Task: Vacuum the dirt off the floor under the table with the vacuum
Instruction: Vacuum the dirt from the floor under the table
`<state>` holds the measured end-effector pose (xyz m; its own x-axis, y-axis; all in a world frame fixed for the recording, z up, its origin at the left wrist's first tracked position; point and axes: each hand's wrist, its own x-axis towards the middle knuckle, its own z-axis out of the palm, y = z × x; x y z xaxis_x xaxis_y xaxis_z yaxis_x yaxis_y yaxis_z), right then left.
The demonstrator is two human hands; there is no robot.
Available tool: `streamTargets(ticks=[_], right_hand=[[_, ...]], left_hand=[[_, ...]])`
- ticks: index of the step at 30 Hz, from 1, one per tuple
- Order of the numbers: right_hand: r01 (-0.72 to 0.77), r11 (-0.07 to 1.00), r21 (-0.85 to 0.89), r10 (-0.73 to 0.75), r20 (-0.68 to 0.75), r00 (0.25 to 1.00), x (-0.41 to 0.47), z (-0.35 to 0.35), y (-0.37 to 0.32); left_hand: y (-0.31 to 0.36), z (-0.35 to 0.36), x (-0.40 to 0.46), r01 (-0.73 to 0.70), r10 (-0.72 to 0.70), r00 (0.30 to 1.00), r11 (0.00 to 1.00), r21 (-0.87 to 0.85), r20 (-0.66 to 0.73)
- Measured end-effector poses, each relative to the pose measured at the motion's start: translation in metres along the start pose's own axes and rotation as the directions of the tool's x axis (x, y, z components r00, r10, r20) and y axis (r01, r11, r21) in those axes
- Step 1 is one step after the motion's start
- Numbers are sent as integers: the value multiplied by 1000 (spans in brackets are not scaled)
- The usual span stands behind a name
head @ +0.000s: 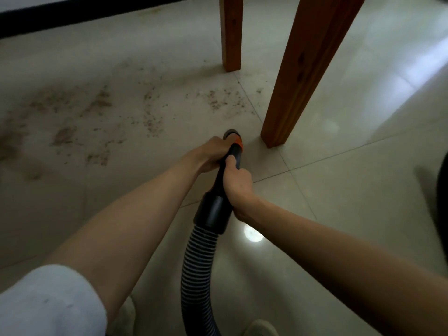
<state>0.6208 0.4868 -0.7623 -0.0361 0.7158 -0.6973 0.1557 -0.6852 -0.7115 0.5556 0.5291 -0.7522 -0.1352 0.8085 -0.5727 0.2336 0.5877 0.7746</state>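
Mostly the view is pale tiled floor (pixel 339 190), glossy, w/ thin grout lines and a round bright reflection (pixel 252 235) just beside the hose. Brown dirt (pixel 101 103) is scattered over the left and middle part of the floor, in patches and small crumbs, reaching close to the wooden legs. Two wooden legs of the counter stand on the floor: the near leg (pixel 305 76) on the right, tilted in the view, and the far leg (pixel 231 32) behind it. A dark baseboard (pixel 72 18) runs along the wall at top left. The vacuum hose (pixel 197 270), ribbed and grey-black, curves up from the bottom edge to a black rigid tube (pixel 213 209). The tube ends in an orange ring and a dark nozzle (pixel 231 134), which is at the floor, near the foot of the near leg and approx. at the edge of the dirt. Left hand (pixel 213 154) has its grip closed around the tube, just behind the orange ring. Right hand (pixel 238 187) grips the tube lower, fingers curled round it. A white sleeve (pixel 48 304) shows at bottom left.
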Motion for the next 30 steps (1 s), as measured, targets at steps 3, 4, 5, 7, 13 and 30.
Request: streamTargets(ticks=[3, 4, 5, 7, 13, 30], right_hand=[[-37, 999, -23, 38, 55, 998, 10, -5, -7], [-50, 999, -13, 50, 68, 996, 12, -6, -9], [-59, 998, 9, 58, 79, 995, 15, -6, -10], [-63, 997, 46, 58, 87, 994, 22, -6, -10], [-13, 1000, 6, 13, 66, 998, 50, -4, -13], [140, 919, 368, -91, -148, 985, 97, 5, -36]], left_hand=[[0, -2, 19, -20, 19, 1000, 997, -75, -18], [-1, -2, 27, -28, 26, 999, 996, -83, -26], [-1, -3, 35, -38, 36, 999, 996, -86, -24], [-1, -4, 50, -59, 59, 998, 995, -81, -13], [3, -2, 96, -87, 90, 996, 982, -166, 7], [36, 11, 158, -78, 95, 964, 994, -80, 249]])
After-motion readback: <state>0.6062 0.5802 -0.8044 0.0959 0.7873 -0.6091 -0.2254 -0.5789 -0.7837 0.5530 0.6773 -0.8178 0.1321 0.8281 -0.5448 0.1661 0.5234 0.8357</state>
